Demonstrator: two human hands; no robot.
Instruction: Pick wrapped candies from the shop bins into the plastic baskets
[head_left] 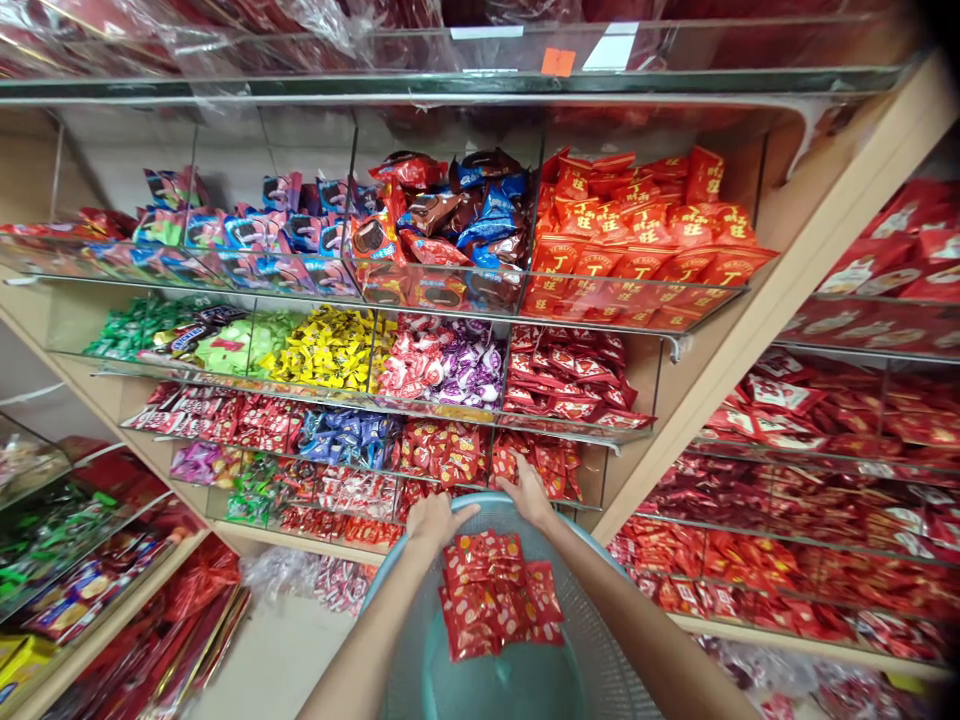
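A teal plastic basket (386, 572) is below my hands, with several red printed snack packets (487, 600) piled inside. My left hand (431, 522) is at the basket's far rim with its thumb out to the right; its other fingers curl over the edge, partly hidden. Just beyond the rim, my right hand (529, 492) reaches toward red packets (551, 465) in the low shelf compartment. Its thumb and forefinger are apart, and I see nothing between them. Whether its fingertips touch the packets is unclear. Similar orange-dotted red packets (442, 450) fill the compartment to the left.
Tiered shelves with clear dividers hold yellow candies (330, 345), purple-and-white sweets (471, 368) and large red bags (637, 240). A wooden upright (757, 290) separates the right-hand shelves. Plastic-wrapped goods (281, 572) lie on the floor at lower left. A glass shelf edge (405, 90) crosses above.
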